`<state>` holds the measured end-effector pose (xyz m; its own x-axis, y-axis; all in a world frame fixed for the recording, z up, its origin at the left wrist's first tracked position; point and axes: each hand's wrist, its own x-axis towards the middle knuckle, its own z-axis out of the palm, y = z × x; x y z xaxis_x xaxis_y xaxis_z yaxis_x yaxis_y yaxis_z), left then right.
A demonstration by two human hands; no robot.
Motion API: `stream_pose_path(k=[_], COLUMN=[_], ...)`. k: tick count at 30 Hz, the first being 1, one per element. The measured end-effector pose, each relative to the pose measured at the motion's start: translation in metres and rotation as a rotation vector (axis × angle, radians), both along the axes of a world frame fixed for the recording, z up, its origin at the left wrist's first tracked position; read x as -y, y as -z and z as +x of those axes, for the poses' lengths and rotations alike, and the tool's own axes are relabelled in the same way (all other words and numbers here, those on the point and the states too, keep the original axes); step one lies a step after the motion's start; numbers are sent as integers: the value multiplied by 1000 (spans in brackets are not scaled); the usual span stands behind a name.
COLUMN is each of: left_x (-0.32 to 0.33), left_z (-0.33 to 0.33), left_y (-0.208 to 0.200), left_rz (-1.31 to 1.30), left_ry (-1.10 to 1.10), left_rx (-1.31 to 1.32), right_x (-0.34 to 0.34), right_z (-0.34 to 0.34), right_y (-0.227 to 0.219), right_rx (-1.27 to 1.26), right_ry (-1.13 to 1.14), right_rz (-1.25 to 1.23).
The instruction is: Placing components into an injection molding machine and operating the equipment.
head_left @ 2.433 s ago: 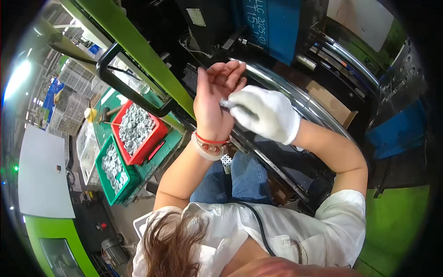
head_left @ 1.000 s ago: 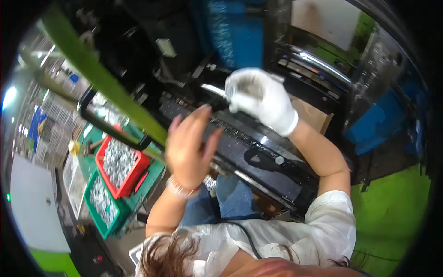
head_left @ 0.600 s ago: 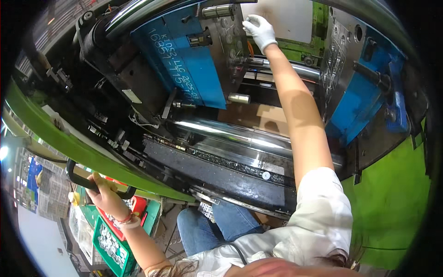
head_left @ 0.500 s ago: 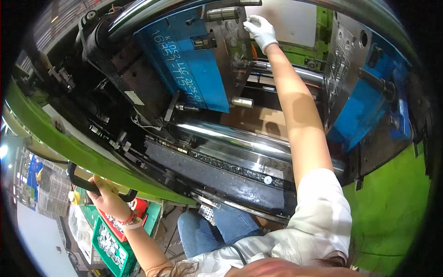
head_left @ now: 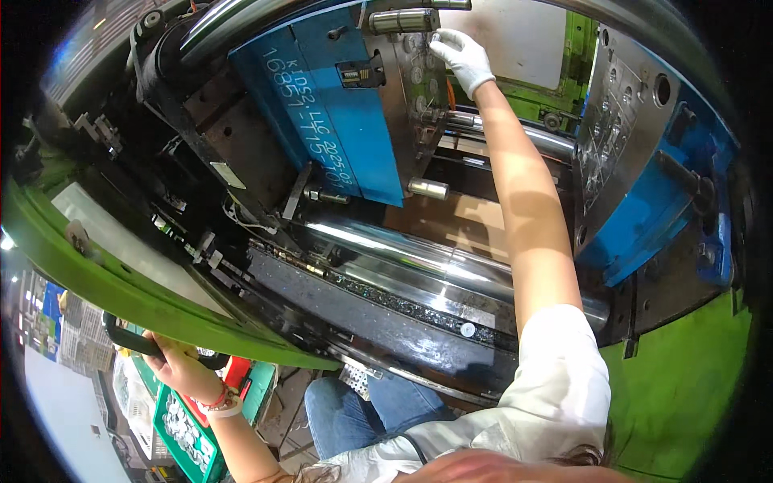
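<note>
My right hand [head_left: 465,62], in a white glove, reaches deep between two mould halves. Its bent fingertips are pinched together close to the steel face of the left blue mould half [head_left: 346,121], just under a thick guide pin [head_left: 404,21]. Whatever they hold is too small to make out. Several small round pale parts show on that mould face. My bare left hand [head_left: 179,369] is wrapped round the black handle [head_left: 133,340] of the green machine door [head_left: 233,326].
The other mould half [head_left: 616,137] stands at the right. Below my right arm runs a shiny tie bar [head_left: 411,253]. A small white disc [head_left: 467,330] lies on the machine ledge. Lower left, a green basket [head_left: 165,431] holds several pale round pieces, beside a red container [head_left: 236,372].
The view has shifted slightly. The door handle and my left hand sit a little farther left and lower in the picture. My right hand stays near the left mould face.
</note>
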<state>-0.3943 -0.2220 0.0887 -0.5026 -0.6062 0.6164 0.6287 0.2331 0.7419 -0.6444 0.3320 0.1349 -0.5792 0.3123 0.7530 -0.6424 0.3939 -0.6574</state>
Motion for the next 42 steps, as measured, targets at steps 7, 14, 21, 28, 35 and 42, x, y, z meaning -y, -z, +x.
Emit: stream_pose_path(k=[7,14,21,28,35,42], left_x=[3,10,6,7,10,3], left_z=[1,1,0,1,1,3], left_y=[4,9,7,6,7,4], left_rz=[36,-16,-21,-7,-66,-20], left_ry=[-25,28,-6,18,48,-17], left_rx=[19,0,15,11,-22,28], right_x=[0,12,8,11,10,11], right_z=[-4,9,1,4,-14,5], right_y=[-5,-11,-19,-28,-16,-23], right_rx=[-6,-1,38,89,53,149], right_ry=[53,52,37,257,180,-20], right_rz=[16,44,9,190,30,-82])
